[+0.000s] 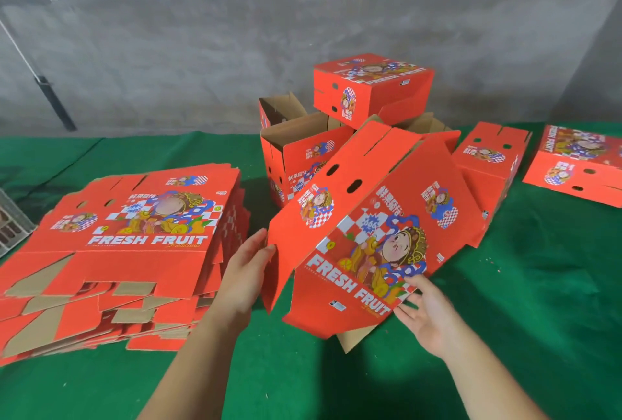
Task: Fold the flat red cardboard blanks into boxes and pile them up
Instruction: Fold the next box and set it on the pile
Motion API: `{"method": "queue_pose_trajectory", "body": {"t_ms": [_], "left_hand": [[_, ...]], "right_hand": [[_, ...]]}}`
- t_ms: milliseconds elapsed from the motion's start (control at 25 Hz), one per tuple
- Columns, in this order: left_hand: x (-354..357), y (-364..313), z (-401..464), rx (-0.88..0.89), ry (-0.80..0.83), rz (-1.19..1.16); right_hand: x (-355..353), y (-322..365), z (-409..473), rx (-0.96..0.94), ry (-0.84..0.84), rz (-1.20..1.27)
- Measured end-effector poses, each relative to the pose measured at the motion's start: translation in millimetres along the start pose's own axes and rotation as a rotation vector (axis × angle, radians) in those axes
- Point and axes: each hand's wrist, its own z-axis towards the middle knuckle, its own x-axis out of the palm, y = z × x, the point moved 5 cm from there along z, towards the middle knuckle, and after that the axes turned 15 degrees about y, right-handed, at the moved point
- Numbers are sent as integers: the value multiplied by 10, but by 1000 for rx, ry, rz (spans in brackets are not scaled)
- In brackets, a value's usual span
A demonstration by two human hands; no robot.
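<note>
While open-topped boxes [303, 150] are standing empty at 12 o'clock, a half-folded blank [367, 224] is being held mid-table w/ left hand [247, 271] flat on its 9 o'clock edge, right hand [424, 315] spread, fingertips touching its 5 o'clock corner.

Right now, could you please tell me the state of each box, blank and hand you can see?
Held blank: partly folded, tilted.
Left hand: open, touching its left edge.
Right hand: open, under its near corner.
Blank stack: flat.
Top box: closed, on open boxes.
Open box: upright, flaps up.
</note>
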Motion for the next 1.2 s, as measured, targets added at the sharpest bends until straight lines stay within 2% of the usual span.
{"method": "queue_pose_trajectory", "body": {"t_ms": [200, 480, 640, 800, 920, 1040, 1120, 1200], "left_hand": [[32, -221, 42, 158, 35, -105], [121, -343, 25, 226, 65, -86], [221, -423, -12, 215, 237, 4], [358, -268, -120, 73, 316, 137], [443, -181, -245, 147, 417, 249], [337, -277, -255, 237, 313, 374], [275, -408, -227, 176, 242, 441], [249, -524, -205, 51, 257, 472]], "right_hand": [[166, -219, 4, 85, 55, 75], [265, -382, -88, 182, 25, 54], [351, -456, -149, 233, 52, 38], [541, -498, -193, 251, 137, 102], [670, -531, -240, 291, 185, 117], [767, -550, -334, 368, 256, 100], [783, -536, -367, 398, 240, 18], [713, -489, -345, 369, 157, -77]]}}
